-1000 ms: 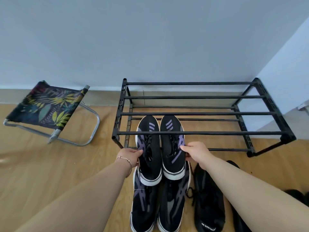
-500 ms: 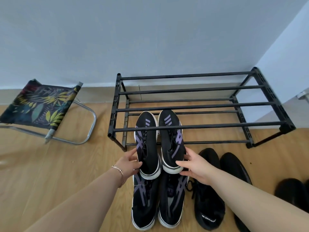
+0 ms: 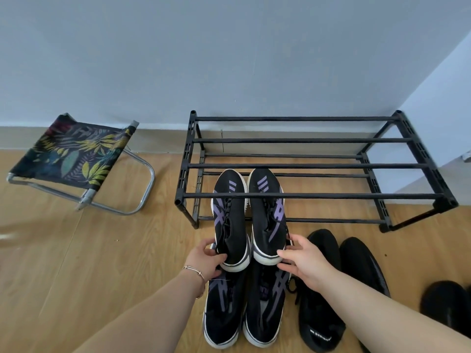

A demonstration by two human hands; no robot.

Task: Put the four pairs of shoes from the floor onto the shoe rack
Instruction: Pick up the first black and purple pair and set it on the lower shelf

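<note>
A black two-tier shoe rack (image 3: 313, 195) stands against the wall. A pair of black sneakers with purple stripes lies on its lower tier, toes under the top front bar and heels jutting out over the floor. My left hand (image 3: 205, 262) grips the heel of the left sneaker (image 3: 229, 225). My right hand (image 3: 304, 263) holds the heel of the right sneaker (image 3: 267, 220). A second black and purple pair (image 3: 244, 309) sits on the floor right below them. An all-black pair (image 3: 328, 289) lies to the right, and another black shoe (image 3: 444, 305) shows at the far right.
A folding stool (image 3: 74, 154) with a leaf-print seat and metal legs stands on the wooden floor to the left of the rack. A wall corner (image 3: 438, 98) juts out just right of the rack. The rack's top tier holds nothing.
Both hands slid back from the middle of the sneakers to their heels. The view pulled back, so the floor shoes show more fully.
</note>
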